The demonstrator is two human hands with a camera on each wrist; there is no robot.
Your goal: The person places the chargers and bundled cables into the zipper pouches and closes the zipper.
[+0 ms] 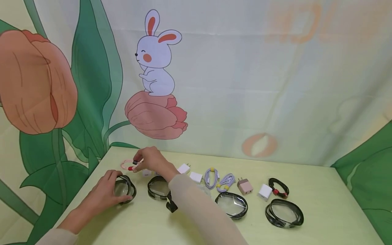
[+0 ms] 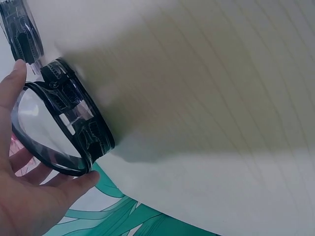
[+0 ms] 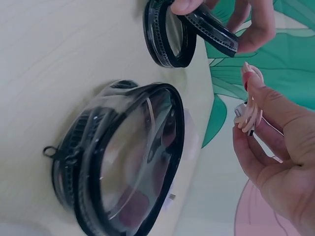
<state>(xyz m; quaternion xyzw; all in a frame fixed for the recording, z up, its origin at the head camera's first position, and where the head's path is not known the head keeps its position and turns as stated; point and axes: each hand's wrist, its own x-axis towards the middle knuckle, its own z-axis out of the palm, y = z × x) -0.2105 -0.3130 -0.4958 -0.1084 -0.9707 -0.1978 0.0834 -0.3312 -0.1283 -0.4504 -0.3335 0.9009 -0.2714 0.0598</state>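
Observation:
My left hand (image 1: 105, 190) grips a small round clear zip pouch (image 2: 78, 115) with black trim, near the table's left end. Its lid stands lifted in the right wrist view, with left fingers on both lid and rim. My right hand (image 3: 290, 152) pinches a coiled pink charging cable (image 3: 252, 110) between thumb and fingers, above the table beyond that pouch. A red tie (image 1: 131, 168) binds the coil, and its metal plug shows beside the fingers. Close by the right forearm sits a second clear pouch (image 3: 86, 147) with black zip trim, partly covered by the sleeve in the head view.
Along the back lie white plug adapters (image 1: 184, 168), lilac cables (image 1: 211, 178) with yellow ties, a pink adapter (image 1: 245, 186), another white adapter (image 1: 264, 192) and a black cable (image 1: 283, 187). Two more clear pouches (image 1: 231, 194) stand in front. A printed curtain (image 1: 229, 102) hangs behind the table.

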